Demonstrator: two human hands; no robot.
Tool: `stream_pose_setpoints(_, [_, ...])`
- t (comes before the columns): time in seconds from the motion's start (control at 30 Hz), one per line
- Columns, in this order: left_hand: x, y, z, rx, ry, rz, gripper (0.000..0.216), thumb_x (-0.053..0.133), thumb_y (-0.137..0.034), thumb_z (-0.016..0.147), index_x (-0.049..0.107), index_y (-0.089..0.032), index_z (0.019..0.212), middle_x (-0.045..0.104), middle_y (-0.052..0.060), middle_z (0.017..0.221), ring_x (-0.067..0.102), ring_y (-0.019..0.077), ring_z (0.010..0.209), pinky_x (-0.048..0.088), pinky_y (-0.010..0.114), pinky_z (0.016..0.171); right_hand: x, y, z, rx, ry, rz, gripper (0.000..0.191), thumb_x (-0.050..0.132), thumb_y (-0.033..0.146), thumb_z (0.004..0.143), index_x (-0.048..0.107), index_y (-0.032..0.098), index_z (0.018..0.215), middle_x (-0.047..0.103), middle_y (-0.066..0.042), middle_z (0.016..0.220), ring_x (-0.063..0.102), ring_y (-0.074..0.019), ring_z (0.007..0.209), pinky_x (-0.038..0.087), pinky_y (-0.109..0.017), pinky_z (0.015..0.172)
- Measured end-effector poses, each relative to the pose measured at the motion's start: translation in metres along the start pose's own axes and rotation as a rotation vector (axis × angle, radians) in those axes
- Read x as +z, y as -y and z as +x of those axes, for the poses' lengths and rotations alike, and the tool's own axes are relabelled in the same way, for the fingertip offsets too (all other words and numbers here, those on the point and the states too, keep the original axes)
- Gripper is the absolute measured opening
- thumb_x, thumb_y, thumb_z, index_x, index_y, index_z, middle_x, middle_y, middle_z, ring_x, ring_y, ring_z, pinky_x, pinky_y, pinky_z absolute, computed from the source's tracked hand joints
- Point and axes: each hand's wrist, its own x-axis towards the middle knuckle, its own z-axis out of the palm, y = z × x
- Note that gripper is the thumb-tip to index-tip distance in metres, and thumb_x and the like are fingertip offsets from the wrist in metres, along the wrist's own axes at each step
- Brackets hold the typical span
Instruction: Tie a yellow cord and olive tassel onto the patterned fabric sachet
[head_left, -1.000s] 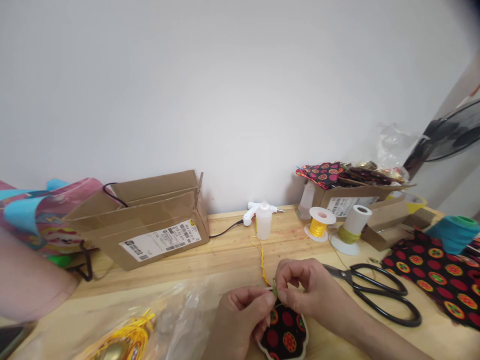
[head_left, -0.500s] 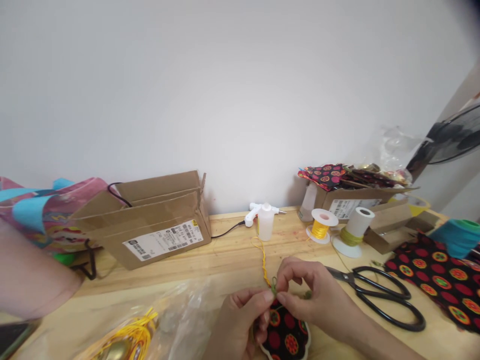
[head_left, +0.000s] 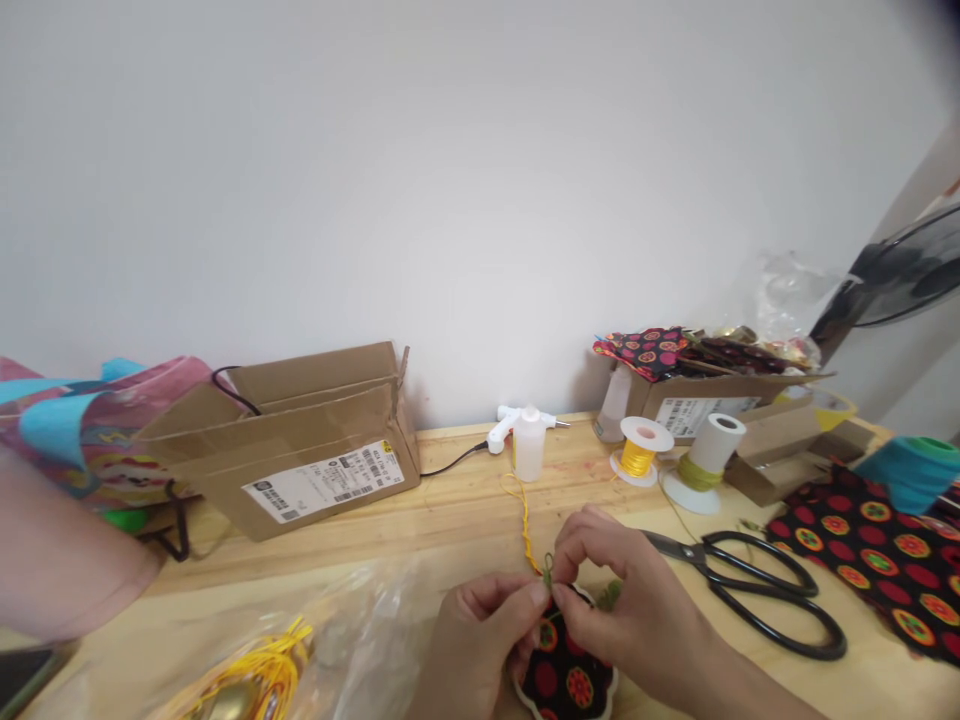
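My left hand [head_left: 484,635] is closed at the near edge of the table, thumb and fingertips pinching the base of a small green cord loop [head_left: 548,566]. The loop stands at the top of a scalloped, pale-edged piece of black fabric with red flower rounds [head_left: 568,672]. From the right, my right hand [head_left: 619,590] pinches the same green cord, its fingertips almost touching the left thumb. More green cord [head_left: 609,596] shows beneath the right hand. A twisted yellow cord [head_left: 526,525] runs from the top of the piece toward the back. The fingertips partly hide the knot area.
Black-handled scissors [head_left: 772,590] lie right of my hand, near patterned cloth [head_left: 870,560]. Behind stand a yellow cord spool [head_left: 637,460], a green cord spool [head_left: 699,472] and a white bottle [head_left: 529,445]. Cardboard box [head_left: 322,440] and plastic bag [head_left: 352,640] are left. Another person's arm [head_left: 67,550] rests far left.
Both hands keep their pinch on the green cord with only slight finger movement. A little more green cord shows under my right hand. The view has shifted slightly.
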Motion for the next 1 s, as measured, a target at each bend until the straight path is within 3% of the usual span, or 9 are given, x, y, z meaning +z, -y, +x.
stream_pose_setpoints(0.27, [-0.001, 0.002, -0.001, -0.012, 0.053, -0.016, 0.029, 0.069, -0.029, 0.056, 0.052, -0.013, 0.039, 0.042, -0.005, 0.035, 0.029, 0.0041, 0.035, 0.019, 0.019, 0.038, -0.007, -0.001, 0.003, -0.091, 0.122, 0.036, 0.018, 0.048, -0.002, 0.057, 0.050, 0.016, 0.059, 0.052, 0.002, 0.061, 0.049, -0.0111, 0.063, 0.038, -0.021, 0.057])
stream_pose_setpoints(0.53, [0.000, 0.003, 0.000, -0.040, 0.068, -0.022, 0.031, 0.067, -0.029, 0.056, 0.049, -0.014, 0.036, 0.041, -0.004, 0.033, 0.029, 0.0047, 0.033, 0.018, 0.020, 0.037, -0.014, -0.002, 0.006, -0.222, 0.136, 0.075, 0.018, 0.051, -0.003, 0.055, 0.055, 0.014, 0.059, 0.054, -0.001, 0.064, 0.049, -0.0108, 0.062, 0.038, -0.021, 0.056])
stream_pose_setpoints(0.8, [0.001, 0.004, -0.003, -0.083, 0.115, -0.069, 0.032, 0.068, -0.030, 0.055, 0.048, -0.014, 0.034, 0.041, -0.004, 0.032, 0.030, 0.0041, 0.031, 0.018, 0.019, 0.037, -0.019, -0.004, 0.007, -0.200, 0.233, 0.163, 0.019, 0.053, -0.005, 0.053, 0.057, 0.013, 0.057, 0.055, -0.001, 0.063, 0.050, -0.0096, 0.061, 0.039, -0.019, 0.056])
stream_pose_setpoints(1.0, [0.001, -0.001, -0.002, -0.087, 0.111, -0.075, 0.032, 0.068, -0.030, 0.055, 0.048, -0.014, 0.035, 0.039, -0.005, 0.033, 0.029, 0.0040, 0.032, 0.018, 0.019, 0.036, -0.018, -0.007, 0.008, -0.155, 0.224, 0.176, 0.015, 0.055, -0.001, 0.059, 0.057, 0.014, 0.061, 0.054, 0.000, 0.066, 0.050, -0.0095, 0.063, 0.038, -0.020, 0.057])
